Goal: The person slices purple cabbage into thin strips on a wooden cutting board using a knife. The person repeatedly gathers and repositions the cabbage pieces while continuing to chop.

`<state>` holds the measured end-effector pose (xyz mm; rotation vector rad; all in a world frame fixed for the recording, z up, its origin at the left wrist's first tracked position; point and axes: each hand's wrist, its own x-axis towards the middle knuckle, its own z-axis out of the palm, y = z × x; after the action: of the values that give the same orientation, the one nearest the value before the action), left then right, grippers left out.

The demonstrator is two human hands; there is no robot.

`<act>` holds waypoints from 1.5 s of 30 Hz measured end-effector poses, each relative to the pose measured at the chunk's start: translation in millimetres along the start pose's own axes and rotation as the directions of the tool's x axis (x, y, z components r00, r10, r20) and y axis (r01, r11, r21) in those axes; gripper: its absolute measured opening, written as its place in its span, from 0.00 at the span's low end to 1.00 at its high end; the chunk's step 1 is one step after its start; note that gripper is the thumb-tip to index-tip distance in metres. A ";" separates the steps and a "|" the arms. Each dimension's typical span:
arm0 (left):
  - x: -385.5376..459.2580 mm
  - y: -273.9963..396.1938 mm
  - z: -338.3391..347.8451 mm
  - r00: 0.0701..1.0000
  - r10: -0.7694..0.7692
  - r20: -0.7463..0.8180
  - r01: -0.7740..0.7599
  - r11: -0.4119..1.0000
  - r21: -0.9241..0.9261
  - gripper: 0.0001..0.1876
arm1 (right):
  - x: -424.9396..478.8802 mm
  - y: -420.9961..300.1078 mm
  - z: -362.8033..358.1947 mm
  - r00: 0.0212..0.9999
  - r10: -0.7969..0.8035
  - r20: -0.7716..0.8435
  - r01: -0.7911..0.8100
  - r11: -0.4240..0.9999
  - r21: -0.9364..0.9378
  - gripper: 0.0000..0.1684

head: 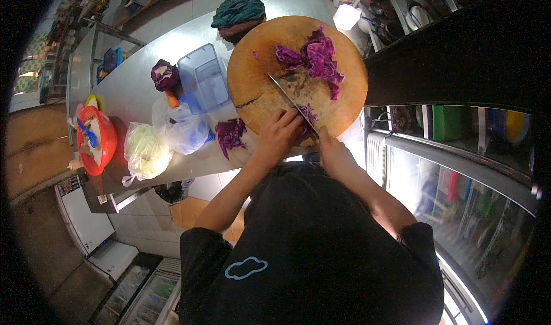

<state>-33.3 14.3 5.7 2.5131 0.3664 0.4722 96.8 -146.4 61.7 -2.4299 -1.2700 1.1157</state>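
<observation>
My right hand [333,153] grips the handle of a kitchen knife [287,93], whose blade points up and to the left across a round wooden chopping board [254,84]. Beside the blade, the curled fingers of my left hand [280,129] hold down a piece of red cabbage [304,135], mostly hidden beneath hand and knife. Fine purple shreds [309,112] lie just right of the blade. Larger red cabbage leaves [320,58] rest on the far right part of the board.
A loose cabbage leaf [230,136] lies left of the board on the steel table [133,73]. Further left are a clear plastic container [204,77], a red cabbage head [164,75], plastic bags [183,129], a bagged pale vegetable [147,150] and a red basin [109,140]. A dark green cloth [239,11] sits behind.
</observation>
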 end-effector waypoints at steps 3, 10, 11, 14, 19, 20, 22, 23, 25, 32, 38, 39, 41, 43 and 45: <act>-1.9 1.7 -3.1 1.000 -0.011 0.003 0.011 1.000 -0.018 0.16 | -11.1 -6.5 -14.2 0.999 0.000 0.040 0.000 1.000 0.004 0.16; -0.7 1.8 -7.6 1.000 -0.006 -0.026 0.004 0.998 -0.067 0.16 | -4.7 -12.8 -18.2 0.999 -0.001 0.048 0.001 1.000 -0.012 0.16; -0.9 1.2 -7.1 0.999 0.007 -0.035 -0.009 0.999 -0.053 0.16 | -5.4 -10.4 -14.2 0.999 -0.016 0.043 0.017 1.000 -0.024 0.19; 1.0 3.3 -6.5 0.997 0.048 -0.054 -0.050 0.998 -0.029 0.17 | -2.8 5.0 11.0 0.999 -0.030 0.011 0.030 0.998 -0.050 0.26; -5.2 1.1 -10.6 1.000 0.005 0.012 -0.004 0.999 -0.052 0.18 | 13.6 14.1 27.5 0.997 -0.043 -0.070 0.040 0.998 -0.049 0.25; -7.6 -0.7 -10.5 1.000 0.002 0.014 -0.001 0.998 -0.055 0.19 | 12.2 13.2 27.2 0.996 -0.047 -0.078 0.045 0.998 -0.038 0.22; -10.5 -1.8 -13.4 1.000 -0.010 0.017 0.011 0.998 -0.057 0.19 | 8.2 4.4 20.7 0.994 -0.061 -0.090 0.060 0.998 -0.013 0.17; -10.4 -1.4 -13.7 1.000 -0.001 0.016 0.002 0.999 -0.052 0.20 | 4.1 2.0 12.6 0.999 -0.033 -0.039 0.032 0.999 -0.029 0.18; -7.5 2.0 -18.4 1.000 0.011 0.015 -0.011 0.999 -0.040 0.21 | -7.1 -14.4 -17.1 0.998 0.021 0.066 -0.017 0.998 -0.064 0.22; -0.3 8.7 -22.0 0.997 -0.008 0.076 0.007 1.000 0.003 0.23 | 6.9 7.1 20.2 0.996 -0.055 -0.069 0.049 0.996 -0.074 0.18; -1.3 3.9 -18.0 0.997 -0.012 0.072 0.011 1.000 0.006 0.21 | -7.8 -9.0 -4.3 0.997 0.043 0.066 -0.041 0.999 -0.027 0.20; -0.5 3.3 -17.3 0.998 -0.003 0.069 0.004 1.000 -0.010 0.21 | 0.0 1.3 17.9 0.999 0.046 0.026 -0.046 0.999 -0.011 0.21; 1.3 0.8 -16.3 0.999 0.010 0.053 -0.009 1.000 -0.012 0.20 | 6.9 6.8 23.9 1.000 0.021 -0.020 -0.022 0.999 -0.029 0.21; -1.4 -1.0 -16.0 0.999 0.023 0.042 -0.023 1.000 0.004 0.20 | 5.0 0.6 8.1 1.000 -0.017 -0.026 0.015 0.996 -0.087 0.22; -4.0 1.3 -15.4 0.999 -0.003 0.049 0.003 1.000 -0.006 0.20 | -6.3 -9.8 -15.7 0.998 0.010 0.069 -0.008 0.999 -0.034 0.23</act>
<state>-42.9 19.0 17.5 2.5126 0.3490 0.4093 99.2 -142.4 80.7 -2.4430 -1.3094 1.2005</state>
